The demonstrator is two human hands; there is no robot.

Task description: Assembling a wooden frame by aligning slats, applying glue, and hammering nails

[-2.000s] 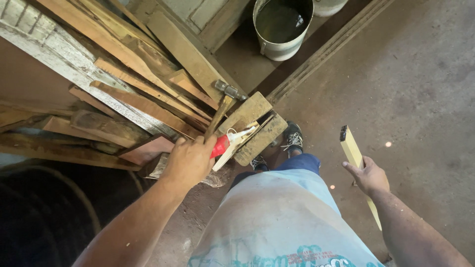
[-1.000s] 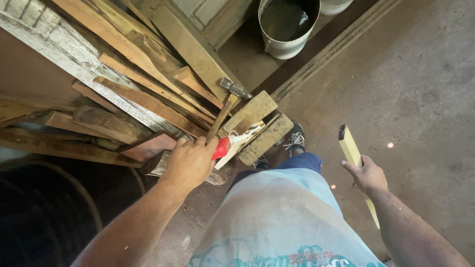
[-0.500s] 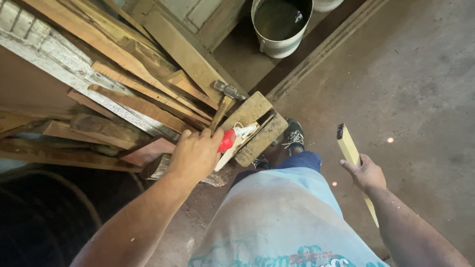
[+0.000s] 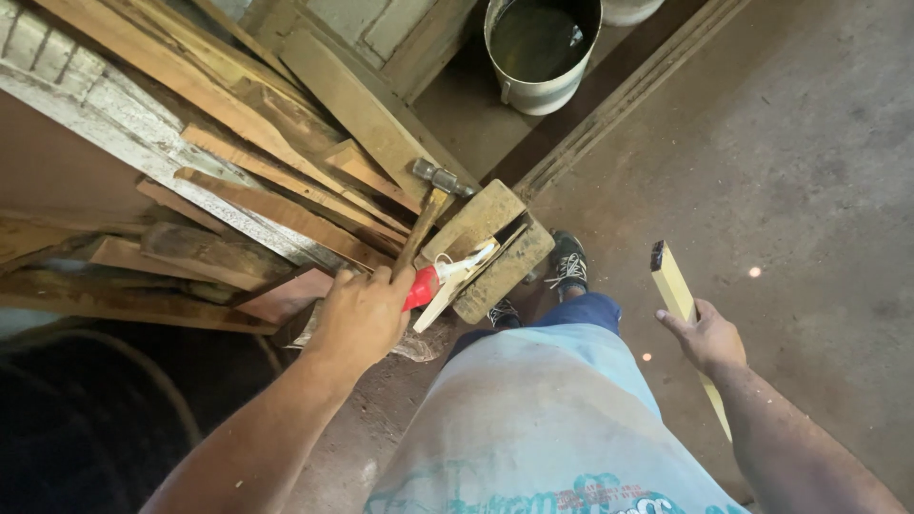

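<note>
Gripping hammer (image 4: 422,226), head up-right: left hand (image 4: 360,314); right hand (image 4: 709,338) fingers clasp upright stick (image 4: 674,281).

hammer (image 4: 425,217) on planks (image 4: 248,162) | bucket (image 4: 541,48) behind | blocks (image 4: 487,243) right of hammer

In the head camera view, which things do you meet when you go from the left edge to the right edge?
Pile of wooden planks → left hand gripping a hammer together with a red-handled tool → metal bucket → pale wooden strip held in the right hand → bare concrete floor.
</note>
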